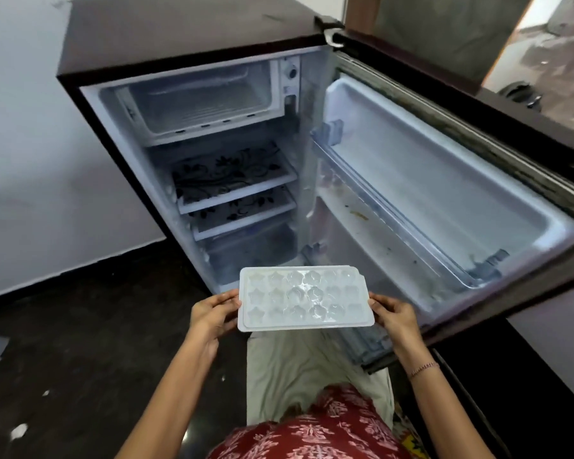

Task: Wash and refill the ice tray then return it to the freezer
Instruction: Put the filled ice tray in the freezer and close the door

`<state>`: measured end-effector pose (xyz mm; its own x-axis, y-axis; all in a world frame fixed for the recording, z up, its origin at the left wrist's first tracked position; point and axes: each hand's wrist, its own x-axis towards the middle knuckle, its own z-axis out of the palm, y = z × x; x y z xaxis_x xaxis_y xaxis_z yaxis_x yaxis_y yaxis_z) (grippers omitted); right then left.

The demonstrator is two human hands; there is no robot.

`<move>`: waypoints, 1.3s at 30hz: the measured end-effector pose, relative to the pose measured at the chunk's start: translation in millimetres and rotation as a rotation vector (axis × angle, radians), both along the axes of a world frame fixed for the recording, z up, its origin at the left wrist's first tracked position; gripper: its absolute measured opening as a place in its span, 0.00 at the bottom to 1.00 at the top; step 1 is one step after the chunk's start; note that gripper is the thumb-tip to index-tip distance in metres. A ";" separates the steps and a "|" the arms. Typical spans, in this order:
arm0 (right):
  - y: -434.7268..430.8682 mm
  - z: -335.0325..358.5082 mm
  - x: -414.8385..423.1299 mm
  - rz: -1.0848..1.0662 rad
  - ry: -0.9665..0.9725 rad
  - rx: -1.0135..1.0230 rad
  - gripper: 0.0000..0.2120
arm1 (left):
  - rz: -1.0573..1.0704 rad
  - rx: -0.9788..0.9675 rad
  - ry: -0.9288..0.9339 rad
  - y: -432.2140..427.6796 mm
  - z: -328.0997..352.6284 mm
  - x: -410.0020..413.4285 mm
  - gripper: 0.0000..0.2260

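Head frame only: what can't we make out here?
Tray cells: water, ice or empty is unclear; clear plastic and glare, head view.
Fingers of left hand and right hand under the tray: hidden by it.
Freezer back: dim and hazy.
Bottom drawer: contents unclear; dim, partly behind the tray.
Door: cut off by the right edge.

Honestly, nothing readable here: no brand, label or number shows on the fridge (pixel 179 34), its door (pixel 444 180) or the tray (pixel 304 298). The shelf mats (pixel 226 173) just have a black floral print, no lettering.
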<state>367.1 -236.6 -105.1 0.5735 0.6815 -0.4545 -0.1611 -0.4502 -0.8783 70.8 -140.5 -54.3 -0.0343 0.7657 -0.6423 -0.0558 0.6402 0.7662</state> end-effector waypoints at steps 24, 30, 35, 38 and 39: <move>332.9 40.9 -18.6 0.131 0.034 0.221 0.11 | 0.366 0.253 0.041 235.6 34.3 2.3 0.12; 383.5 46.3 -28.8 0.109 0.084 0.282 0.13 | 0.370 0.342 0.110 290.1 49.6 2.2 0.12; 425.4 52.7 -38.9 0.070 0.070 0.362 0.12 | 0.397 0.364 0.097 330.1 51.6 -3.5 0.13; 451.9 62.4 -42.8 0.051 0.044 0.404 0.11 | 0.410 0.371 0.087 351.7 53.7 -4.4 0.14; 461.4 66.2 -43.5 0.046 0.029 0.409 0.11 | 0.421 0.377 0.077 359.6 54.6 -4.8 0.14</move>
<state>323.6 224.9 -38.9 0.5291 0.8340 -0.1565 -0.1761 -0.0724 -0.9817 66.0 219.1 0.3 -0.4226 0.8514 -0.3107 -0.1817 0.2563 0.9494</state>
